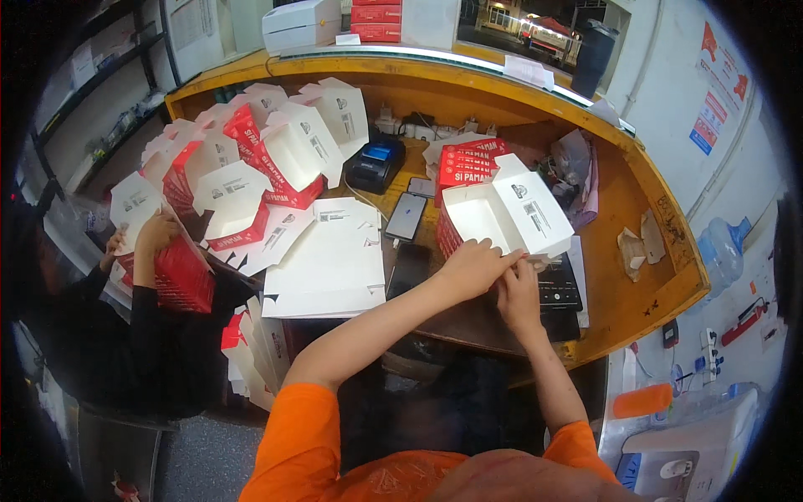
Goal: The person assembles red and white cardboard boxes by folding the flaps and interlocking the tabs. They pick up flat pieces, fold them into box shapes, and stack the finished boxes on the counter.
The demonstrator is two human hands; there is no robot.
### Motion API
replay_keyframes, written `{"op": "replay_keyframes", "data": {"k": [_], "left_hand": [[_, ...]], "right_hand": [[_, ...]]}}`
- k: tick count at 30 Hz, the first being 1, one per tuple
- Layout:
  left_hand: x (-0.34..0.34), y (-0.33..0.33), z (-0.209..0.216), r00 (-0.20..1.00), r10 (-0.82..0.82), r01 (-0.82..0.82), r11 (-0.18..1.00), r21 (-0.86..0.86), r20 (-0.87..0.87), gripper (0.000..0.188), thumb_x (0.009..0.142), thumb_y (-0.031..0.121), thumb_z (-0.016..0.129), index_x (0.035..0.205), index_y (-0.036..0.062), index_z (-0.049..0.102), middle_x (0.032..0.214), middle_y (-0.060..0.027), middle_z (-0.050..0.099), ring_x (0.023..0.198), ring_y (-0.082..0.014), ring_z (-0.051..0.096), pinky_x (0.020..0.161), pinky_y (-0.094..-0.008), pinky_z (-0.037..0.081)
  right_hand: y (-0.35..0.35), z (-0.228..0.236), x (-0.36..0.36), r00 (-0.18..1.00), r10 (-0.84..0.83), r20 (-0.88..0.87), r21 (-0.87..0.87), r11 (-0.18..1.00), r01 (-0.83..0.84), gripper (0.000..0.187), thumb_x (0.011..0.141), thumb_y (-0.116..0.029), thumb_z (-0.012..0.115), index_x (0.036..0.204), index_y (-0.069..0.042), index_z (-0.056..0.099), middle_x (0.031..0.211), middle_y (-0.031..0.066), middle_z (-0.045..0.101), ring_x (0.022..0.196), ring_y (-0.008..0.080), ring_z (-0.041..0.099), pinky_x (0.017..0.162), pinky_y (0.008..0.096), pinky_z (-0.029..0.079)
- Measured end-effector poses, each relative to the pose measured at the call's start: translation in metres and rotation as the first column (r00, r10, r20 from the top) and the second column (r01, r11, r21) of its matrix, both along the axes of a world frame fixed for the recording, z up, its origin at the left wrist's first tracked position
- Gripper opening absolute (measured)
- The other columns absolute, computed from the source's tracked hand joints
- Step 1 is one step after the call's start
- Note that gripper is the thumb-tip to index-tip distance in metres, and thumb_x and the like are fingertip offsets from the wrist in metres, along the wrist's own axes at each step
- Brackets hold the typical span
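Both left hand [473, 268] and right hand [519, 294] pinch an open box [487, 219] by its near edge; bare desk [609, 263] rightward

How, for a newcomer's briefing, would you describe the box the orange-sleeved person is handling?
On the curved wooden desk, look right of the lit phone. There sits an open box, white inside. Unlike its neighbours, it has the person's left hand and right hand at its near edge.

Single head-height fisheye view, downward and close over both hands [473, 269] and desk [615, 276].
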State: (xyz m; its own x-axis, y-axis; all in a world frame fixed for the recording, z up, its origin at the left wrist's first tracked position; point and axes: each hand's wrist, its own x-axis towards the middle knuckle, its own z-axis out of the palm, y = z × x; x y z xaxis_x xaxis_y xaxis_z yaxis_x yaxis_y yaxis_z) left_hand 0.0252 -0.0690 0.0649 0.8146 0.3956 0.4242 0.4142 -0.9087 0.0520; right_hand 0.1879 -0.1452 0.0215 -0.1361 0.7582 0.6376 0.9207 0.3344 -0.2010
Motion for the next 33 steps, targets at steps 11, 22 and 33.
{"op": "replay_keyframes", "data": {"k": [11, 22, 33], "left_hand": [[-0.196, -0.021, -0.026, 0.87, 0.403, -0.481, 0.819, -0.314, -0.282, 0.098, 0.065, 0.037, 0.093, 0.147, 0.0088, 0.049, 0.152, -0.0269, 0.043, 0.14, -0.0457, 0.042, 0.116, -0.0519, 0.038], [-0.296, 0.049, -0.056, 0.847, 0.152, -0.43, 0.758, -0.49, -0.509, 0.087, 0.062, 0.042, 0.093, 0.137, 0.0121, 0.062, 0.144, -0.0202, 0.055, 0.13, -0.0385, 0.053, 0.109, -0.0429, 0.043], [-0.25, -0.051, 0.078, 0.62, 0.664, -0.606, 0.744, -0.282, 0.418, 0.022, 0.092, 0.002, 0.062, 0.112, 0.0004, 0.071, 0.092, -0.0216, 0.073, 0.084, -0.038, 0.073, 0.074, -0.0428, 0.056]], "right_hand": [[-0.047, -0.01, -0.003, 0.964, 0.143, -0.224, 0.047, 0.99, -0.135, 0.031, 0.084, 0.0, 0.073, 0.113, -0.004, 0.062, 0.133, 0.0197, 0.059, 0.125, 0.0397, 0.056, 0.105, 0.0465, 0.045], [-0.118, -0.073, -0.086, 0.767, 0.181, -0.616, -0.184, 0.913, -0.364, 0.01, 0.089, 0.001, 0.07, 0.099, -0.001, 0.067, 0.11, 0.0162, 0.065, 0.103, 0.0312, 0.066, 0.089, 0.0372, 0.051], [-0.157, -0.08, -0.077, 0.589, 0.04, -0.807, -0.331, 0.796, -0.507, 0.013, 0.093, -0.001, 0.071, 0.105, -0.001, 0.067, 0.104, 0.0101, 0.067, 0.089, 0.0172, 0.067, 0.079, 0.0299, 0.054]]}}
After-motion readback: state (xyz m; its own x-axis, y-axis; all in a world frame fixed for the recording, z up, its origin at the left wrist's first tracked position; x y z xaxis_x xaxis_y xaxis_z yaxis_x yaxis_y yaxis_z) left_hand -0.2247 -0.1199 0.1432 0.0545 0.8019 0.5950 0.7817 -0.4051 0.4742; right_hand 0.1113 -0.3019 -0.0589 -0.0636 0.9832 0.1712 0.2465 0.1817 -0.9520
